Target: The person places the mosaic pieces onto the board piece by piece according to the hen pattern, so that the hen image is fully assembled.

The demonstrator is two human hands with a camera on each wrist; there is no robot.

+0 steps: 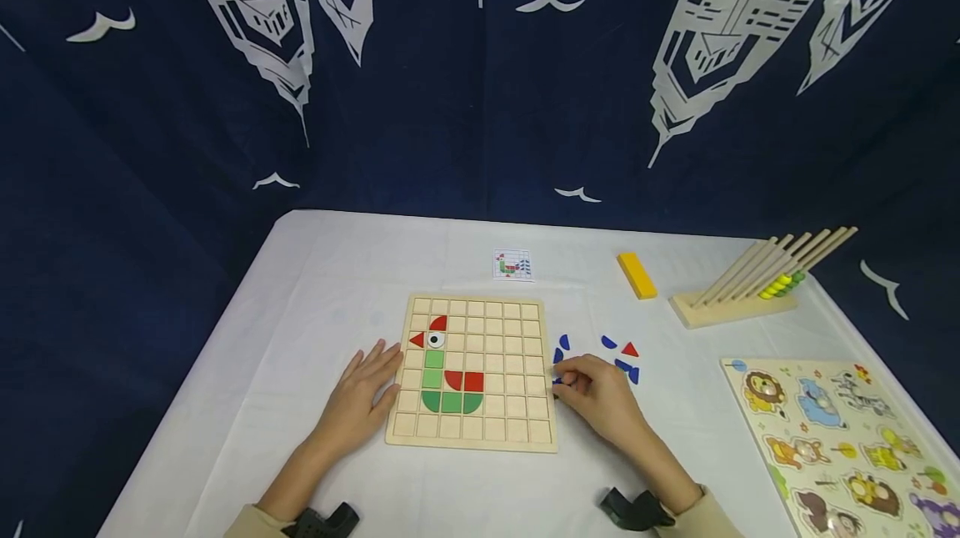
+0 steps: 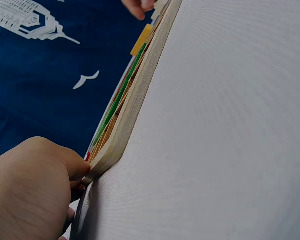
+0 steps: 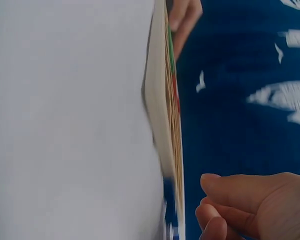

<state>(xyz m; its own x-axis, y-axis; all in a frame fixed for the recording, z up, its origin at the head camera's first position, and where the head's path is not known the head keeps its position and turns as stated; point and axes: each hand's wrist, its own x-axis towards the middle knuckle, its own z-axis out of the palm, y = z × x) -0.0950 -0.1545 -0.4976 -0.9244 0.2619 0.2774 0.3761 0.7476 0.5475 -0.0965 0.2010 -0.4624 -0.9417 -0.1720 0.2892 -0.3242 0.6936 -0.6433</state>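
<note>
A square wooden grid board [image 1: 513, 429] lies on the white table, with red and green pieces and a round eye piece [image 1: 435, 339] set in it as a bird. At its left edge my left hand [image 1: 363, 388] rests with fingers extended; the left wrist view has its fingertips [image 2: 80, 167] right at the board's corner. My right hand [image 1: 603, 396] is by the board's right edge, thumb and fingers bent together. A bit of blue shows beside those fingertips, and I cannot tell whether they hold it. Loose blue half-round pieces [image 1: 608, 342] and a red triangle [image 1: 630, 349] lie beyond that hand.
Behind the board lies a small pattern card [image 1: 513, 265]. A yellow block [image 1: 637, 275] and a wooden peg stand [image 1: 731, 310] with yellow and green beads are at the back right. An animal puzzle board [image 1: 817, 459] fills the front right. A dark blue curtain [image 1: 480, 104] hangs behind.
</note>
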